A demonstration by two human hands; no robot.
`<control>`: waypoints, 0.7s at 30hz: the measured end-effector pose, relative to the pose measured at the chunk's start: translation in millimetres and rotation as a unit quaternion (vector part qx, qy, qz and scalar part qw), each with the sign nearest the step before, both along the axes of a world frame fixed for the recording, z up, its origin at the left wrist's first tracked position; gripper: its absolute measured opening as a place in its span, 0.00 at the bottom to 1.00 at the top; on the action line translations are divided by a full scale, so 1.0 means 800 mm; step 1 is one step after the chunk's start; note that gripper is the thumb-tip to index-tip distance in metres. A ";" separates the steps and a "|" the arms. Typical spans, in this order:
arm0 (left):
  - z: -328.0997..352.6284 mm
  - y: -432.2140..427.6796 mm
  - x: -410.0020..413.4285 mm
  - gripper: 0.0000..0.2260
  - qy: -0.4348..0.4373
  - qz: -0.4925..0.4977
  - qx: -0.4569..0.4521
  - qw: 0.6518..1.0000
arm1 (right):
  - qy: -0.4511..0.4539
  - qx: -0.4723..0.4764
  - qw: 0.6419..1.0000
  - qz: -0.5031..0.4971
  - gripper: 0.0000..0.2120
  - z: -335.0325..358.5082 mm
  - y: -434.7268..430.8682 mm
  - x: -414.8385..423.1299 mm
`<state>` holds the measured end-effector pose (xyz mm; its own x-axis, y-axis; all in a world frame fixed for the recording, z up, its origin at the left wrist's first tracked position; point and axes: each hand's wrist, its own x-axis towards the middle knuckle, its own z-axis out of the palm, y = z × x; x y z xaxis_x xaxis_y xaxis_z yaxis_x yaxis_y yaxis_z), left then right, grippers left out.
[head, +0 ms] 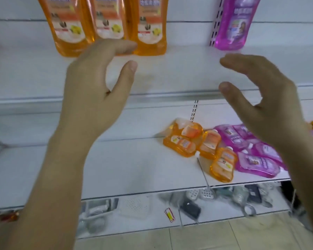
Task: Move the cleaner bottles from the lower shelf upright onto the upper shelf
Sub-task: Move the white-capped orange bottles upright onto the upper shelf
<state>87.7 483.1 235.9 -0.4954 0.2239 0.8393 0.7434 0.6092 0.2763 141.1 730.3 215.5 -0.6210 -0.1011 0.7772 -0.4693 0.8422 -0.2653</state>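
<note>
Three orange cleaner bottles [150,27] stand upright at the back left of the white upper shelf [170,73]. One purple bottle [235,24] stands upright further right. On the lower shelf [134,168] several orange bottles [202,147] lie in a heap, with several purple bottles [255,152] lying flat beside them on the right. My left hand [96,87] is raised in front of the upper shelf, fingers straight, holding nothing. My right hand [264,101] is raised opposite it, also empty, and hides part of the purple heap.
Below the lower shelf, a bottom shelf [152,219] carries white plastic trays, mesh goods and dark packets. A small red and yellow tag [169,214] lies there. Beige floor tiles [224,235] show at the bottom. A perforated upright [215,22] runs behind the purple bottle.
</note>
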 end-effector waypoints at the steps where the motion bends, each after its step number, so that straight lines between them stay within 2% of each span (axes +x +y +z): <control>1: -0.014 0.012 0.012 0.12 0.008 0.007 0.022 1.000 | 0.013 -0.008 1.000 -0.001 0.16 -0.011 0.007 0.012; 3: -0.049 0.045 0.049 0.11 0.019 0.023 0.041 0.999 | 0.020 -0.027 0.999 0.005 0.15 -0.036 0.026 0.036; 6: -0.106 0.084 0.088 0.10 0.005 0.029 0.027 0.999 | -0.026 -0.066 0.997 0.008 0.15 -0.085 0.059 0.071; 10: -0.194 0.133 0.129 0.12 -0.130 0.029 -0.001 0.991 | -0.101 -0.128 0.987 -0.011 0.14 -0.163 0.104 0.113; 15: -0.293 0.160 0.171 0.10 -0.302 0.064 -0.036 0.951 | -0.247 -0.199 0.948 -0.026 0.16 -0.269 0.126 0.163; 21: -0.373 0.168 0.185 0.12 -0.422 0.111 -0.079 0.896 | -0.409 -0.176 0.893 -0.072 0.15 -0.373 0.140 0.200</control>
<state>235.9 617.4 -62.7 -0.9860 0.1244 0.1112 0.1661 0.7970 0.5807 300.9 842.1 -82.9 -0.9822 0.1859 0.0263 0.1084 0.6758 -0.7291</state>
